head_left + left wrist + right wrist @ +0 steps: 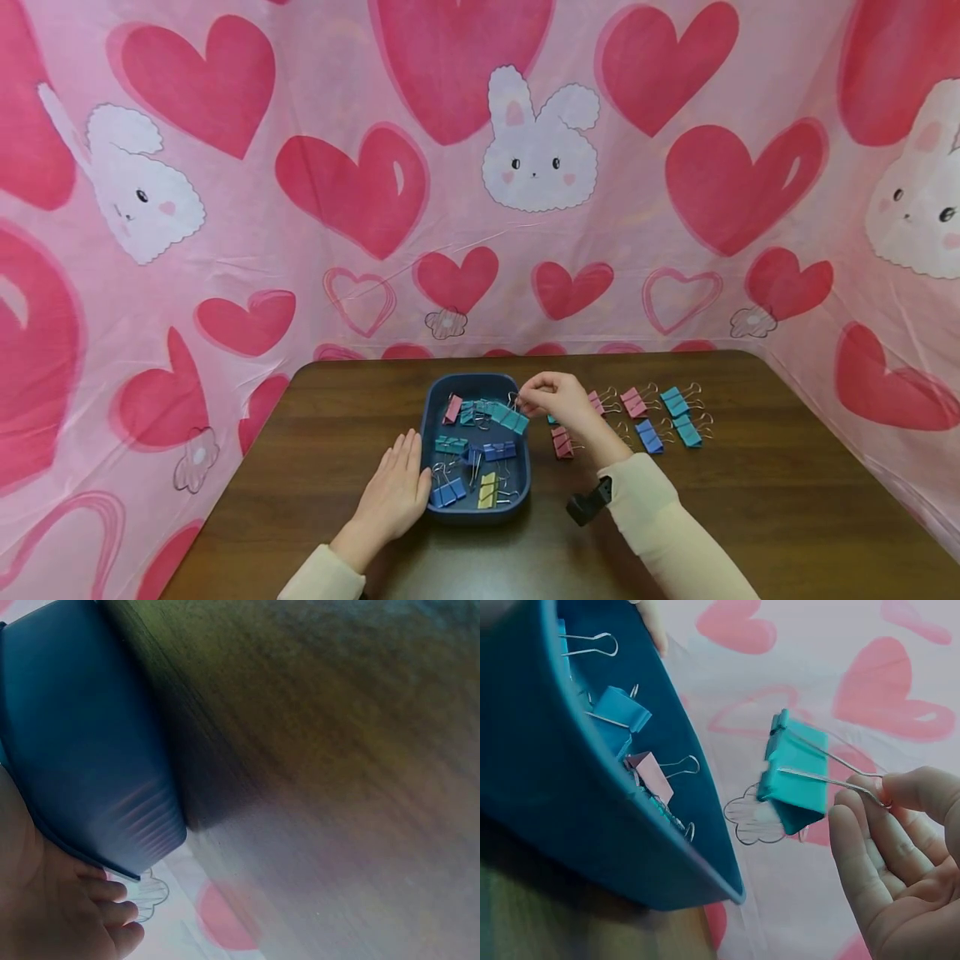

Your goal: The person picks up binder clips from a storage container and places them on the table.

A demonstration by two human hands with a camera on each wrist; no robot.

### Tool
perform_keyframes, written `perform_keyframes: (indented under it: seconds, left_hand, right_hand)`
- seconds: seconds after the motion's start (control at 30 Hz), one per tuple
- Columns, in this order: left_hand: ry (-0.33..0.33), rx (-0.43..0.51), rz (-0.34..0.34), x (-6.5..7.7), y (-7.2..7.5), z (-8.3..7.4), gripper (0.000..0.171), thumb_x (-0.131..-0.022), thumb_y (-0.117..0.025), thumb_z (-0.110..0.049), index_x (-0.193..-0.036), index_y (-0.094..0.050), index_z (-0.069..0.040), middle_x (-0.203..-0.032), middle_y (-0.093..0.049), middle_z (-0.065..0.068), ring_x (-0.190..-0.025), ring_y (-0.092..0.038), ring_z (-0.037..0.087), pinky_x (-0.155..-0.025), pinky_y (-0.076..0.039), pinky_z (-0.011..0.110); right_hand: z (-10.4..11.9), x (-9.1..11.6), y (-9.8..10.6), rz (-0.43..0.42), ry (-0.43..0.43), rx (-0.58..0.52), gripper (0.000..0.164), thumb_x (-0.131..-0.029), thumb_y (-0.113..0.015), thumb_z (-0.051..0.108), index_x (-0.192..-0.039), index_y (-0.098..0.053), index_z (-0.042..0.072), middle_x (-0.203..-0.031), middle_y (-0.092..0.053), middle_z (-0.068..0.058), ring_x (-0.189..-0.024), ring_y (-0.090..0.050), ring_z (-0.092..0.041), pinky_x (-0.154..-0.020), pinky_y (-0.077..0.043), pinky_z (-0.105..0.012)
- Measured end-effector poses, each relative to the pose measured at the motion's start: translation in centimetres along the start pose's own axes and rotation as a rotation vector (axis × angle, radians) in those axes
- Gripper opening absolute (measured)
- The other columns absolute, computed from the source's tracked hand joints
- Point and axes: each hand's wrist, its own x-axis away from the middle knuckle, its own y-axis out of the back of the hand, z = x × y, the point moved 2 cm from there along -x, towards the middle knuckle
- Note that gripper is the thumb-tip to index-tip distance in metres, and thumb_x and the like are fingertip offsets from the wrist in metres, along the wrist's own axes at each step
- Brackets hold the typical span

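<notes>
The right hand (555, 400) pinches a teal binder clip (802, 776) by its wire handles near the blue tray's (480, 516) right rim; the left hand (392, 483), fingers straight, touches the tray's left side.

1. Head: highest, farthest, facing forward and down over table (337, 400) and tray (480, 517).
2. Left wrist: close beside the tray's outer wall, turned sideways.
3. Right wrist: close, facing across the tray's rim; shares the teal clip (806, 799) with head.
</notes>
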Motion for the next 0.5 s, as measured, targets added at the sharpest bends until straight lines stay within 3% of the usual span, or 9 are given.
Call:
perform_keyframes:
  seconds: [0.3,0.5]
  left_hand:
    - [0.009,-0.010,0.014,0.0,0.1,-0.1,0.060,-0.094,-0.046,-0.028,-0.139,-0.029,0.009,-0.145,-0.025,0.023,-0.133,-0.021,0.037,-0.106,-0.019,0.049]
    - [0.008,-0.020,0.016,-0.1,0.0,-0.1,0.060,-0.094,-0.045,-0.027,-0.138,-0.029,0.009,-0.145,-0.026,0.024,-0.133,-0.021,0.038,-0.106,-0.019,0.049]
  right_hand:
    - [-1.2,2.2,2.3,-0.101,-0.032,-0.032,0.016,-0.087,-0.061,0.004,-0.092,-0.059,-0.012,-0.079,-0.066,-0.015,-0.065,-0.064,-0.020,-0.064,-0.055,-0.036]
    - [-1.9,3.4,3.5,-0.126,-0.065,0.016,0.016,-0.087,-0.060,0.004,-0.092,-0.059,-0.011,-0.082,-0.066,-0.022,-0.065,-0.065,-0.022,-0.067,-0.054,-0.042]
